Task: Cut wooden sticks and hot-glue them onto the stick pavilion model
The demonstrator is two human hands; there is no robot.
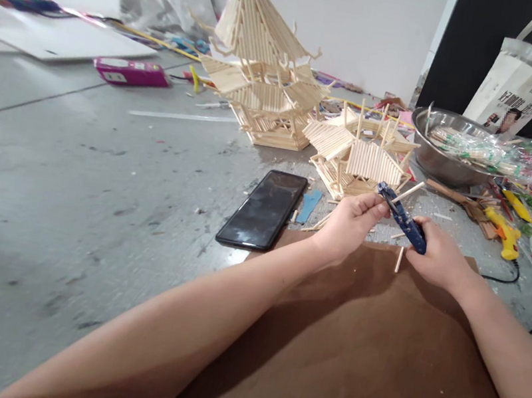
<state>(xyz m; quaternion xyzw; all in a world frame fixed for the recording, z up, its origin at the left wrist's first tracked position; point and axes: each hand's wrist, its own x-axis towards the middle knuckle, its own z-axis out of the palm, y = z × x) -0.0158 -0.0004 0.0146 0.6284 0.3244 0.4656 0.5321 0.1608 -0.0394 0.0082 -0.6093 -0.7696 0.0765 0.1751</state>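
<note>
My left hand [350, 224] is closed in a pinch on a thin wooden stick [407, 192] that angles up to the right. My right hand [438, 256] grips the handles of a dark blue cutter [402, 217], whose jaws meet the stick near my left fingers. Both hands hover over a brown board [353, 347] on the floor. A short cut stick piece [399, 259] lies on the board just below the cutter. Right behind the hands stands a small stick-built pavilion model [358, 156].
A taller stick pagoda [262, 64] stands further back. A black phone [264, 209] lies left of my hands. At right are a steel bowl [441, 161] of packaged sticks, a yellow glue gun [505, 233] with its cord, and a white tote bag [521, 85].
</note>
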